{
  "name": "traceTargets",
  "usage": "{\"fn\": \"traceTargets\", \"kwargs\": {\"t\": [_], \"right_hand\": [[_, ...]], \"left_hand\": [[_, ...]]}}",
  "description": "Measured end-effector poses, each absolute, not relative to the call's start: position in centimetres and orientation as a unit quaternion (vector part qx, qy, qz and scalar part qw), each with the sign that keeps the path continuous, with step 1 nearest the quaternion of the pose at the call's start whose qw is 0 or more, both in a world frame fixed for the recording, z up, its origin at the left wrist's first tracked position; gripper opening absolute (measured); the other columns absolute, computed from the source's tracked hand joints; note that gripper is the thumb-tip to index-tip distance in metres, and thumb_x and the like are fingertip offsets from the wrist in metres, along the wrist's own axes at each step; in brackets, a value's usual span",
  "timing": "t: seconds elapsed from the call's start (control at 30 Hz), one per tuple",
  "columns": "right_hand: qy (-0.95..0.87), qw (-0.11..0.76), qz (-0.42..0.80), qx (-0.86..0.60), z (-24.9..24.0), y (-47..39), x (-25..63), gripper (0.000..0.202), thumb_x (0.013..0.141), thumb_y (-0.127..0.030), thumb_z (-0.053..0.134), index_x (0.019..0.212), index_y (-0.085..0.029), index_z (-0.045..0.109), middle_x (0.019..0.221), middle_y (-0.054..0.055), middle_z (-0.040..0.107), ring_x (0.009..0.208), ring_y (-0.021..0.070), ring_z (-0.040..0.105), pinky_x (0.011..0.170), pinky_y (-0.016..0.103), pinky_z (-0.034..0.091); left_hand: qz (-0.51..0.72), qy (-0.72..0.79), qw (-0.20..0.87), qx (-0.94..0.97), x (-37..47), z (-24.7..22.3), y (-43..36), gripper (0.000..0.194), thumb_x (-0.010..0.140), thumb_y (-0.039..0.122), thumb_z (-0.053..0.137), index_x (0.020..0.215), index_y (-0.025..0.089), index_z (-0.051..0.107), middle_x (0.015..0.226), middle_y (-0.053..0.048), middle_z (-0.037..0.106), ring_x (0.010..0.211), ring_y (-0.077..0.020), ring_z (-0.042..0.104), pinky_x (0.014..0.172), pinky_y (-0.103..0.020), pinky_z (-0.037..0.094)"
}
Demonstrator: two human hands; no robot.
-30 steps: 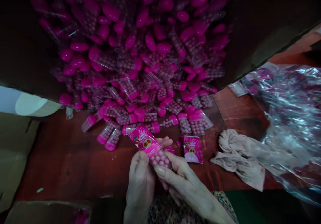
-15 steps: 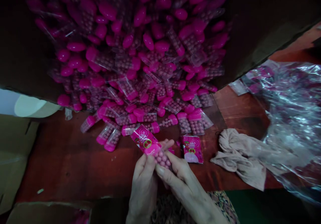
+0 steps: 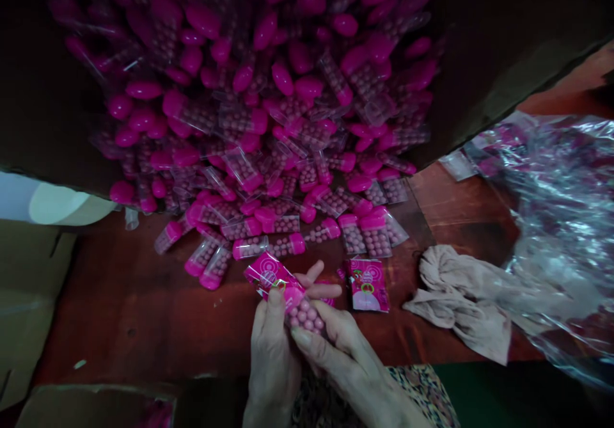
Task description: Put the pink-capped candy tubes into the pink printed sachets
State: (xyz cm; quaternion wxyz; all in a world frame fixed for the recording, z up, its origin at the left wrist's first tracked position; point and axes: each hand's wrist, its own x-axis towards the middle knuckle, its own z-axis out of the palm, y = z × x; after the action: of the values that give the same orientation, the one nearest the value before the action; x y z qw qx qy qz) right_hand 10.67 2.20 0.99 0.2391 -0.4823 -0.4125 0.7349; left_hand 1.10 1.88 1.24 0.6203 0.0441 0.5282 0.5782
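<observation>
Just above the table's front edge, my left hand (image 3: 271, 345) pinches a shiny pink printed sleeve (image 3: 271, 274), thumb on top. My right hand (image 3: 348, 351) grips a small clear candy container (image 3: 307, 316) full of pink balls between thumb and index finger, its other fingers stretched out beyond. The sleeve meets the upper end of the container; its cap is out of sight, and I cannot tell how far the sleeve goes over it. Right of my hands lies a stack of flat pink sleeves (image 3: 368, 285). Another pink printed piece (image 3: 327, 299) shows partly behind my right fingers.
A large heap of pink-capped candy containers (image 3: 240, 166) spills from a dark box (image 3: 494, 50) onto the reddish table (image 3: 144, 313). A crumpled beige cloth (image 3: 460, 306) and clear plastic bag (image 3: 566, 236) lie right. Left are a white bowl (image 3: 67, 204) and cardboard (image 3: 29, 287).
The sleeve and container have shifted slightly left and down with my hands. My left thumb has moved up onto the sleeve, and my outstretched right fingers are more spread.
</observation>
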Motion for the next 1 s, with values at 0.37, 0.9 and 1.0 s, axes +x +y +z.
{"fn": "traceTargets", "kwargs": {"t": [0.37,0.9,1.0], "right_hand": [[-0.222,0.215,0.928,-0.207,-1.0,3.9,10.6,0.030,0.083,-0.044,0.058,0.082,-0.018,0.044,0.052,-0.011,0.038,0.032,-0.0002,0.021,0.029,0.010,0.028],[-0.506,0.181,0.656,-0.530,1.9,1.3,10.5,0.043,0.085,-0.054,0.047,0.115,-0.026,0.057,0.095,0.005,0.063,0.090,0.0204,0.055,0.084,0.033,0.044],[-0.529,0.175,0.634,-0.536,2.0,1.6,10.4,0.044,0.086,-0.054,0.044,0.119,-0.027,0.055,0.097,0.004,0.064,0.090,0.0216,0.056,0.085,0.034,0.043]], "left_hand": [[0.560,0.503,0.652,0.092,0.1,0.0,1.3,0.066,0.074,0.068,0.044,0.108,0.015,0.062,0.118,-0.016,0.063,0.122,-0.0299,0.046,0.107,-0.043,0.025],[0.545,0.537,0.628,0.140,-0.3,1.2,0.3,0.039,0.088,0.037,0.041,0.103,0.013,0.067,0.117,-0.014,0.064,0.120,-0.0279,0.049,0.104,-0.042,0.030],[0.563,0.534,0.625,0.088,0.0,1.0,0.7,0.039,0.088,0.037,0.041,0.098,0.012,0.068,0.109,-0.015,0.068,0.116,-0.0287,0.052,0.100,-0.044,0.036]]}}
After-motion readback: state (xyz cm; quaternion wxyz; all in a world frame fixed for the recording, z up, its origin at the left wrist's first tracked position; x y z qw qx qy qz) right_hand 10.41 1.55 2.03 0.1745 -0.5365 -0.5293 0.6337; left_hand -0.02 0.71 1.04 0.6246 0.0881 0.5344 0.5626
